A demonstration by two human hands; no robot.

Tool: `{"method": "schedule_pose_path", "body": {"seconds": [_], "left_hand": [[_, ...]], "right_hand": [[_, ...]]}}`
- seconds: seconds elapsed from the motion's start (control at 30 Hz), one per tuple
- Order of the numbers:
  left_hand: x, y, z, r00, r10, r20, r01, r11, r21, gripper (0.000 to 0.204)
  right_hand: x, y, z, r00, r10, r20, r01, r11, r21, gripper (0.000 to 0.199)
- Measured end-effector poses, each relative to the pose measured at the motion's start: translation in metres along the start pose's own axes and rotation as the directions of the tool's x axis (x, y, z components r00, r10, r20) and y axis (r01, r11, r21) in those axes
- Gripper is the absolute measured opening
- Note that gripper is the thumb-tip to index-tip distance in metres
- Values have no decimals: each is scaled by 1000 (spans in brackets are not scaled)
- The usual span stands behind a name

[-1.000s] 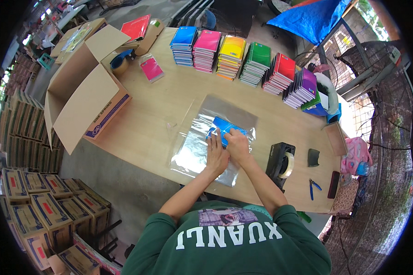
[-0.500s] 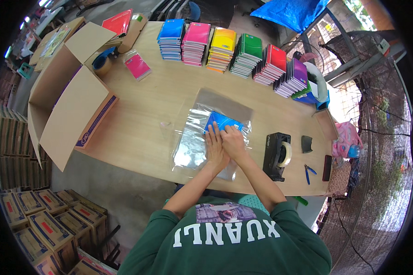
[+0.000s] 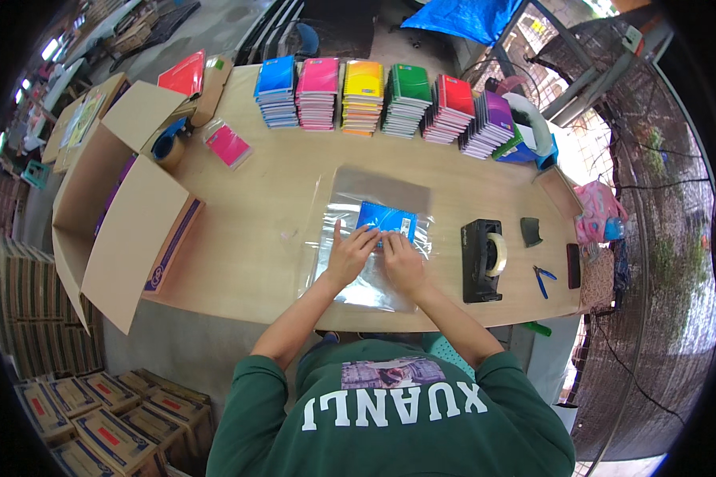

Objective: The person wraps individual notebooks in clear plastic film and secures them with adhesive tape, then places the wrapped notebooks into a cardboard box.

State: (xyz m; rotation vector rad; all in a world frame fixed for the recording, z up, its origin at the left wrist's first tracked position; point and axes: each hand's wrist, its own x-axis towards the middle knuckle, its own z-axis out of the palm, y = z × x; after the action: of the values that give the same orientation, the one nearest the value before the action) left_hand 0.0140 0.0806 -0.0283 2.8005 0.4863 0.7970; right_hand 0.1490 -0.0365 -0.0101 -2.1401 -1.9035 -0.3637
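A blue spiral notebook [image 3: 387, 216] lies flat, its coil along the far edge, on a pile of clear plastic bags [image 3: 358, 296]. Clear film appears to cover it, though glare makes that hard to confirm. My left hand [image 3: 350, 254] bends its fingertips over the notebook's near edge, one finger raised to the left. Close beside it, my right hand [image 3: 403, 264] has its fingers bunched at the same edge. Both sets of fingertips appear to pinch the film there; the pinch itself is partly hidden.
Notebook stacks line the far side, including a yellow stack [image 3: 363, 95]. An open carton [image 3: 135, 230] stands left, near a tape roll [image 3: 168, 149] and a bagged pink notebook [image 3: 228, 145]. To the right are a tape dispenser [image 3: 479, 262], blue pliers [image 3: 543, 281] and a phone [image 3: 573, 266].
My left hand has gone from lying flat over the notebook to bent fingers at its near edge. My right fingers have drawn back toward that edge. The view has shifted slightly.
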Motion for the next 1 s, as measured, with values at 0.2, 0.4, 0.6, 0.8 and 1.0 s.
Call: {"method": "schedule_pose_path", "body": {"seconds": [0.2, 0.4, 0.6, 0.8, 1.0], "left_hand": [[3, -1, 4, 999, -29, -41, 28, 999, -32, 27], [8, 1, -6, 999, -35, -34, 33, 999, -41, 26], [8, -1, -5, 1000, -4, -10, 3, 999, -50, 25], [12, -2, -4, 998, 0, -58, -5, 997, -72, 23], [13, 1, 4, 999, 24, -49, -25, 999, -28, 26]], "right_hand": [[29, 33, -62, 989, 89, -118, -79, 993, 82, 35], [-3, 105, -38, 988, -148, -42, 151, 986, 72, 26], [-67, 90, -57, 994, 104, -35, -101, 993, 64, 16], [-176, 165, -125, 270, 916, 298, -842, 74, 535, 25], [-195, 171, -119, 249, 750, 613, -816, -178, 549, 23]]}}
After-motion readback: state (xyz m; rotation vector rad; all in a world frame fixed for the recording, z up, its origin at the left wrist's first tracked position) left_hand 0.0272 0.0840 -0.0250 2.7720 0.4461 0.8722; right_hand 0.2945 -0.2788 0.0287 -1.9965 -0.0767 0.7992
